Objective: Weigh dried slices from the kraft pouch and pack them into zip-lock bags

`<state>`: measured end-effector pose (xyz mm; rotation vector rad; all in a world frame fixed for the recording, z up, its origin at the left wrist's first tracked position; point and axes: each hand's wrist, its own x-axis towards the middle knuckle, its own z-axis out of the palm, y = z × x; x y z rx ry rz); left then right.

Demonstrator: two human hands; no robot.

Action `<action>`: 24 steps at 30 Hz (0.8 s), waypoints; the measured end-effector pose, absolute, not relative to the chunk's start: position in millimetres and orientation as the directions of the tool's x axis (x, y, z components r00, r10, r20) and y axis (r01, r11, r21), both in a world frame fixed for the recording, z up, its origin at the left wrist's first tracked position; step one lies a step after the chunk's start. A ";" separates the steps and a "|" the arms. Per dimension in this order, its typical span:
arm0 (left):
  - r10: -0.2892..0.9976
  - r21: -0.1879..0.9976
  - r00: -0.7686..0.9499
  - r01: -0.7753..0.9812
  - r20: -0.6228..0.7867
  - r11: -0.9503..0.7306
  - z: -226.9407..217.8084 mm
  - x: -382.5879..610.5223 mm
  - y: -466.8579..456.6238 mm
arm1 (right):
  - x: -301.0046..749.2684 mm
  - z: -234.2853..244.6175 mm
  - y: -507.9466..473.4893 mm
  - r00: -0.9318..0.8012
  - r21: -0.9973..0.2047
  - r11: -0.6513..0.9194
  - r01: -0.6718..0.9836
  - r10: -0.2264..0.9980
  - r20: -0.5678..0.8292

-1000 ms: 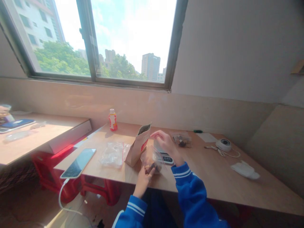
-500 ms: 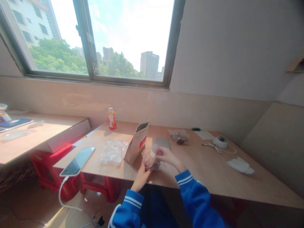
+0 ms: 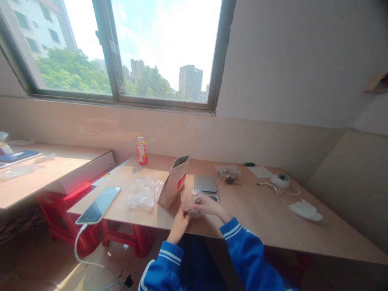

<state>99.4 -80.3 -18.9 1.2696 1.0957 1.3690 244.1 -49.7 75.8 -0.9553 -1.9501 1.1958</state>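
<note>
The right hand [image 3: 209, 208] has come down from where it hovered a second ago, and the grey scale [image 3: 205, 184] behind it is now in plain sight. Both hands meet low in the middle of the frame, at the near edge of the wooden table [image 3: 273, 226]. Between them is the small clear bag [image 3: 190, 199], crumpled, with something dark inside, held just above the tabletop. The left hand [image 3: 181, 220] pinches its lower left corner, fingers closed tight. The right hand curls around its right side, fingers folded onto the plastic.

Just left of the bag stands a brown paper pouch [image 3: 175, 182], open at the top and leaning a little. Left again lies a heap of empty clear bags [image 3: 142, 194], then a phone [image 3: 98, 200] on a white cable at the table's left corner. A small red and white bottle [image 3: 141, 150] stands upright near the wall. Behind the scale, to the right, sits another clear bag with dark bits [image 3: 228, 173].

Off to the right are a round white gadget [image 3: 280, 180] with its cord and a crumpled white tissue [image 3: 304, 211]. A wide window [image 3: 163, 52] fills the upper left, bright with sky, trees and tower blocks. A second table [image 3: 45, 173] sits at far left, with red stools [image 3: 79, 230] below.
</note>
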 end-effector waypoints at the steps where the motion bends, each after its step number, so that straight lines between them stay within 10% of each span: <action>1: 0.989 0.987 -0.012 -0.070 0.145 -0.145 -18.1 99.6 -81.1 | 242.4 75.9 -50.5 -0.509 -0.917 0.302 0.261 0.850 0.135; 24: 0.982 0.976 0.110 -0.173 0.155 -0.135 -8.1 101.2 -86.8 | 249.1 56.5 -36.4 -0.289 -0.962 0.178 0.208 0.951 0.113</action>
